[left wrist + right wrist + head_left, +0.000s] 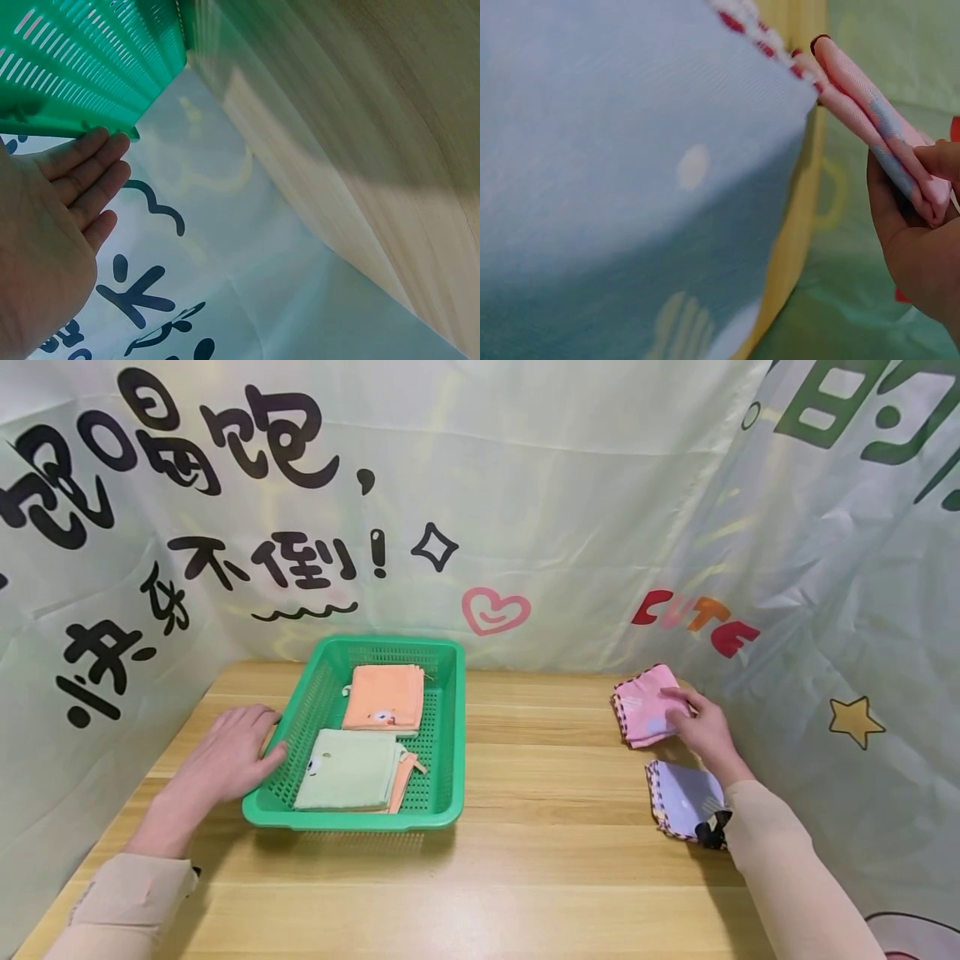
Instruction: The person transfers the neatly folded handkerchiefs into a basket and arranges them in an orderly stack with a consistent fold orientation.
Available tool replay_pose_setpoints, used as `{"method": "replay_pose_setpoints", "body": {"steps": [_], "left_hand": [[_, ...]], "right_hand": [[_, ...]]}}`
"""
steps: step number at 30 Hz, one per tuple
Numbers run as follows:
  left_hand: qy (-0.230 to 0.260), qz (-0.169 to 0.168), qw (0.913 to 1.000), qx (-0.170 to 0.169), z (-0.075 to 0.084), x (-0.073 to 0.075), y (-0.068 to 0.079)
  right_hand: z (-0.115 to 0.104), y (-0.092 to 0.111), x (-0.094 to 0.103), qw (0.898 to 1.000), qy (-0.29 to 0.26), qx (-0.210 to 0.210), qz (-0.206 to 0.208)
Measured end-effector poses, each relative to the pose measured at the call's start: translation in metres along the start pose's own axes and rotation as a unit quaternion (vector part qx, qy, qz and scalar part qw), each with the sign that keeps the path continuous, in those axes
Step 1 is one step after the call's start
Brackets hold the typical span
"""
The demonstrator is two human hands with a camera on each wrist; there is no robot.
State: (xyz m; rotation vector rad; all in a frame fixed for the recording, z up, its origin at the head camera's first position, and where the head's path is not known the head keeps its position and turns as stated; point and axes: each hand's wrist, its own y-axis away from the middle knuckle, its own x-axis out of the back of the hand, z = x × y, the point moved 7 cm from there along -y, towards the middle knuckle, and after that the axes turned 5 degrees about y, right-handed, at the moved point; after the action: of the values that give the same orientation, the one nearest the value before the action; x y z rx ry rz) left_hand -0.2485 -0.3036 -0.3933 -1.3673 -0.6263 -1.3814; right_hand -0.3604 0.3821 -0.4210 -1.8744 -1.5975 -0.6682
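One pink cloth (647,703), 3 o'clock of green basket (352,820), edge pinched by R hand (707,728), prob. so fold holds; L hand (234,752), fingers near-straight, touches basket's 9 o'clock side, steadying, I'd guess from feed.

The left forearm (120,902), in a beige sleeve, runs along the left edge of the worktop (525,885), its wrist (165,827) bare. The left hand (236,753) shows its back to the head camera, thumb (272,762) spread away from long, gently bent fingers (94,176) lying side by side. The right forearm (787,877), also sleeved, slants across the worktop's right edge; near the far right corner, the right hand (703,731) pinches, thumb against fingers.
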Motion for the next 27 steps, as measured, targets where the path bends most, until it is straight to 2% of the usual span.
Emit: {"method": "replay_pose_setpoints", "body": {"steps": [6, 18, 27], "left_hand": [[0.003, -0.001, 1.0000, 0.000, 0.000, 0.000, 0.000], [0.003, 0.003, 1.0000, 0.000, 0.000, 0.001, 0.000], [0.004, -0.004, 1.0000, 0.006, 0.000, 0.001, 0.000]], "right_hand": [[-0.031, 0.004, 0.001, 0.999, -0.004, 0.049, 0.009], [-0.089, 0.012, -0.011, 0.996, -0.020, 0.090, -0.015], [-0.140, 0.017, -0.026, 0.981, -0.069, 0.179, -0.026]]}}
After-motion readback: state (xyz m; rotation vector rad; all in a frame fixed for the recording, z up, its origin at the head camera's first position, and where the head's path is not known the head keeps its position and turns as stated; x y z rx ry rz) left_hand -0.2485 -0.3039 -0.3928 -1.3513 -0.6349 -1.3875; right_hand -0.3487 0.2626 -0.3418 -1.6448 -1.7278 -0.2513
